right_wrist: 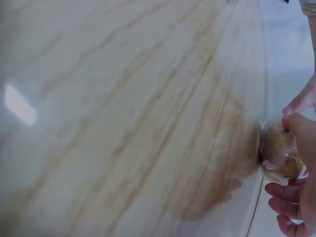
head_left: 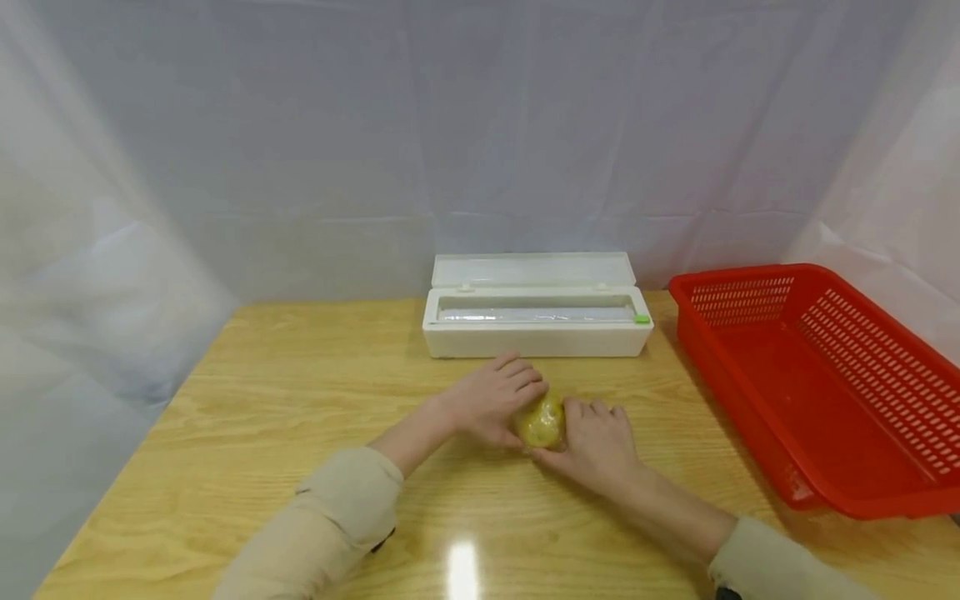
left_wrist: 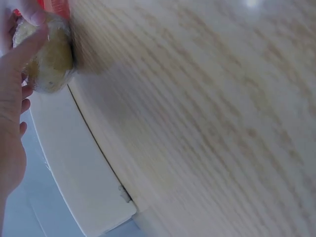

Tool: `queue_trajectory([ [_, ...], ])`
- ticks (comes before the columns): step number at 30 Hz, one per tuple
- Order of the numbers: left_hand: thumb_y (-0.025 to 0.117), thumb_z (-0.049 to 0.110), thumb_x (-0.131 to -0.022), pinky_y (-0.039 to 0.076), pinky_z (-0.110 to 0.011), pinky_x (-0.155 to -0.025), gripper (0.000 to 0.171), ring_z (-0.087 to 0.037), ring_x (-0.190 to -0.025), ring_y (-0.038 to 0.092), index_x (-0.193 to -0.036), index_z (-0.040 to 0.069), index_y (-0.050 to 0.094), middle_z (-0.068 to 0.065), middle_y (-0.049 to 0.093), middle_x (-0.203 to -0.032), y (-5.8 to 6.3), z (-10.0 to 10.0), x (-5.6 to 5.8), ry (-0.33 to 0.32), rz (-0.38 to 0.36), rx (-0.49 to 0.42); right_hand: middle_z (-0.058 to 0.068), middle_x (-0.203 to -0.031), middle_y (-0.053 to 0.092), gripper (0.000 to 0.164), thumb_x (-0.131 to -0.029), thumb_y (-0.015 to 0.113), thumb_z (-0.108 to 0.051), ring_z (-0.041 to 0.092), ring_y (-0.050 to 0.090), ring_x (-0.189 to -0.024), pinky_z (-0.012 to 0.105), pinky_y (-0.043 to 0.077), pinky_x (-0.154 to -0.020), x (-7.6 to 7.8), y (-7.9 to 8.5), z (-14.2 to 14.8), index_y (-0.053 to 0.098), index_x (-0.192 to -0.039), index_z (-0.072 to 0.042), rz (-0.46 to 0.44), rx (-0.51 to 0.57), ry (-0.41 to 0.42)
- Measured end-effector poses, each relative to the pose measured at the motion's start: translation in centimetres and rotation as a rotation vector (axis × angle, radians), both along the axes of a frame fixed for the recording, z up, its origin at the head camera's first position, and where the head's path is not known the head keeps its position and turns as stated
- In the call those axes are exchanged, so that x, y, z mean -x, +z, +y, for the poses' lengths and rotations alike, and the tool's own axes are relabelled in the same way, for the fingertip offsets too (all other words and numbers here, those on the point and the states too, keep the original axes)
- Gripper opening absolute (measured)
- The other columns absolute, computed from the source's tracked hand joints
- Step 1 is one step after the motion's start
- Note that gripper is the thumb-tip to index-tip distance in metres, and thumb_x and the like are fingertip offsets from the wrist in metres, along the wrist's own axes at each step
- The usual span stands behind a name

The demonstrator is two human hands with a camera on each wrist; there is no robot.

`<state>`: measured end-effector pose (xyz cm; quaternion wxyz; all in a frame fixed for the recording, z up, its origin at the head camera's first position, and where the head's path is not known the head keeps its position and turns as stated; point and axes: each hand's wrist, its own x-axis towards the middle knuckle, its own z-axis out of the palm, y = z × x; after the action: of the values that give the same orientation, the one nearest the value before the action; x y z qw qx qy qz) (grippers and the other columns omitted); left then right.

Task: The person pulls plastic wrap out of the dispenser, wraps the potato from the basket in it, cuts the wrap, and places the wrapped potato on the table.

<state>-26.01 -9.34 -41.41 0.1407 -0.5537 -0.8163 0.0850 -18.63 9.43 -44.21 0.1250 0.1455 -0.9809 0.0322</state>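
A round yellow fruit (head_left: 542, 423), perhaps a pear, is wrapped in clear cling film and sits on the table between both hands. From its left side, the left hand (head_left: 497, 402) grips it with thumb and fingers. On the opposite side the right hand (head_left: 602, 446) holds it, thumb toward the near side. In the left wrist view the film shines on the wrapped fruit (left_wrist: 53, 59), with a thumb across it. Creased film shows on the fruit (right_wrist: 277, 148) in the right wrist view, where some of the right fingers (right_wrist: 286, 200) are loosely bent below it.
Behind the hands stands a white cling film dispenser (head_left: 536, 340), its lid raised, with a film roll (head_left: 536, 315) inside and a green slider (head_left: 642, 319) at its right end. A red plastic basket (head_left: 795, 450) stands at the right of the wooden table (head_left: 300, 400). White sheeting surrounds the table.
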Motion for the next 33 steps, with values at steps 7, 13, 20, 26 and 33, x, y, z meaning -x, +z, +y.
queue_trajectory([
  [7, 0.058, 0.067, -0.074, 0.027, -0.039, -0.106, 0.084, -0.024, -0.122, 0.040, -0.129, 0.005, 0.047, -0.008, 0.050, -0.127, -0.4, -0.3, -0.6, 0.046, -0.065, -0.073, 0.011, -0.086, 0.059, 0.072, -0.070, 0.060, -0.070, 0.027, 0.056, -0.083, 0.044, 0.042, -0.070, 0.1, -0.1, 0.2, 0.054, -0.099, -0.004, 0.021, -0.029, 0.046],
  [13, 0.059, 0.067, -0.074, 0.027, -0.040, -0.105, 0.083, -0.025, -0.120, 0.041, -0.127, 0.005, 0.046, -0.009, 0.050, -0.124, -0.6, -1.0, -1.0, 0.100, -0.098, -0.123, 0.015, -0.119, 0.054, 0.084, -0.073, 0.062, -0.064, 0.032, 0.048, -0.110, 0.052, 0.036, -0.089, 0.8, 0.5, 1.1, 0.046, -0.127, -0.001, -0.051, 0.059, 0.200],
  [20, 0.062, 0.068, -0.071, 0.024, -0.040, -0.107, 0.083, -0.025, -0.118, 0.041, -0.123, 0.006, 0.048, -0.007, 0.051, -0.121, -1.0, -1.2, -1.2, 0.134, -0.077, -0.139, 0.012, -0.127, 0.050, 0.083, -0.070, 0.073, -0.053, 0.029, 0.042, -0.118, 0.051, 0.036, -0.092, 2.2, 1.4, 2.5, 0.046, -0.130, -0.002, -0.032, 0.042, 0.418],
  [26, 0.060, 0.070, -0.070, 0.024, -0.043, -0.107, 0.084, -0.024, -0.119, 0.042, -0.124, 0.006, 0.049, -0.006, 0.053, -0.122, -1.3, -1.0, -1.2, 0.151, -0.049, -0.112, 0.012, -0.131, 0.047, 0.080, -0.075, 0.071, -0.049, 0.029, 0.042, -0.120, 0.051, 0.037, -0.094, 2.9, 1.9, 3.7, 0.044, -0.133, -0.001, -0.109, 0.043, 0.531],
  [33, 0.059, 0.070, -0.071, 0.024, -0.043, -0.107, 0.084, -0.024, -0.120, 0.042, -0.125, 0.006, 0.050, -0.005, 0.053, -0.123, -1.2, -0.7, -1.3, 0.165, -0.041, -0.102, 0.011, -0.128, 0.052, 0.070, -0.076, 0.071, -0.044, 0.028, 0.047, -0.116, 0.047, 0.040, -0.094, 3.7, 2.1, 4.4, 0.051, -0.128, -0.002, -0.066, 0.045, 0.611],
])
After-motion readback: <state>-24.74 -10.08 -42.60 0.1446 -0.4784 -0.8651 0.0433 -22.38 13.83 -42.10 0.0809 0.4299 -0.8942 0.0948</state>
